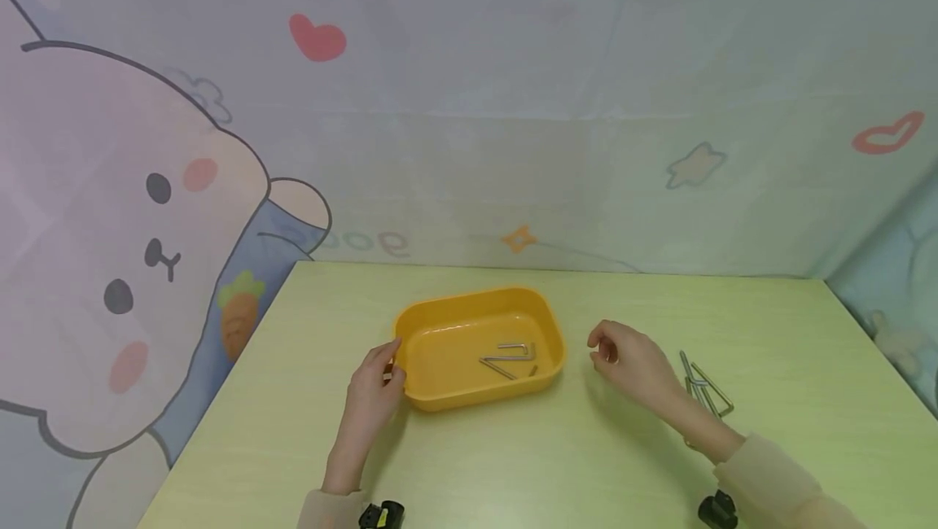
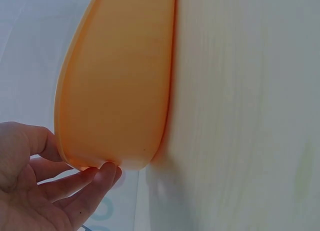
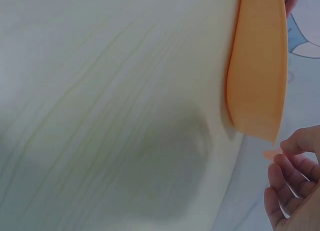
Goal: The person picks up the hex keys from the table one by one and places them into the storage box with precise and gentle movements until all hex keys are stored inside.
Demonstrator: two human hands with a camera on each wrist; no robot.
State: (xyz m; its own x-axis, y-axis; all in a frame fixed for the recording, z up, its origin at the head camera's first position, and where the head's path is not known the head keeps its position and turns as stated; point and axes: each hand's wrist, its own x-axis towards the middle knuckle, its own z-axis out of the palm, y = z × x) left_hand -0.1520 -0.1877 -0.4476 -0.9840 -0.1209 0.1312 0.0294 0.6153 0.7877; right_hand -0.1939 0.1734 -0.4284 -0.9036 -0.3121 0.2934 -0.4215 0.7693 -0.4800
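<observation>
Only head view: rods (image 1: 506,358) in tray (image 1: 440,354)

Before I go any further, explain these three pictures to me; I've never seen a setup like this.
There is no machine here, just a person's bare left hand and right hand. The wide picture comes from a camera on the head; the other two come from the wrist cameras. On the table sits a yellow tray with bent metal rods inside. More rods lie to its right, partly hidden by the right forearm. The left hand grips the tray's left end. The right hand hovers beyond its other end, fingers curled, with nothing visible in it.
</observation>
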